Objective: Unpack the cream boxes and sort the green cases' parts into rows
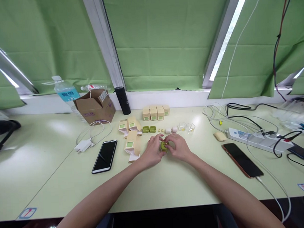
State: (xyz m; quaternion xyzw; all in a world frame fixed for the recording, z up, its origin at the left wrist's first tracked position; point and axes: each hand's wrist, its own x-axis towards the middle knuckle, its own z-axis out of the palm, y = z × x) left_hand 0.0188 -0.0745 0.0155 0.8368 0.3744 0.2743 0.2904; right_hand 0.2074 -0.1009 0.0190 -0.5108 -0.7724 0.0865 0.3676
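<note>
Small olive-green square tub (pixel 164 146) between two bare hands

The little tub is near the middle of the frame, up off to the front of the person, above the pale yellow-green table (pixel 155 191). The left hand (pixel 153 149) has its grip nearly closed, with thumb and fingers bent around the tub's left side. The right hand (pixel 178 146) has its fingers curled in, and the tips touch the tub's right side and top. I cannot tell if the right grip is pinching the tub or something tiny, because the fingers hide it.

Just above the hands is a row of small things. Two more olive-green square tubs (pixel 152 129) are side by side. Next come tiny yellow bits (pixel 162 130), two pale pink round lumps (pixel 174 129) and some see-through plastic pieces (pixel 191 127). Left of the hands lie opened tan paper boxes with green labels (pixel 135 141). Closed tan paper boxes (pixel 153 114) stand together in the upper middle.

A black phone with a white edge (pixel 104 156) lies left of centre. Another black phone in a brown case (pixel 243 160) lies at the right, below a long white power strip (pixel 256 139).
</note>
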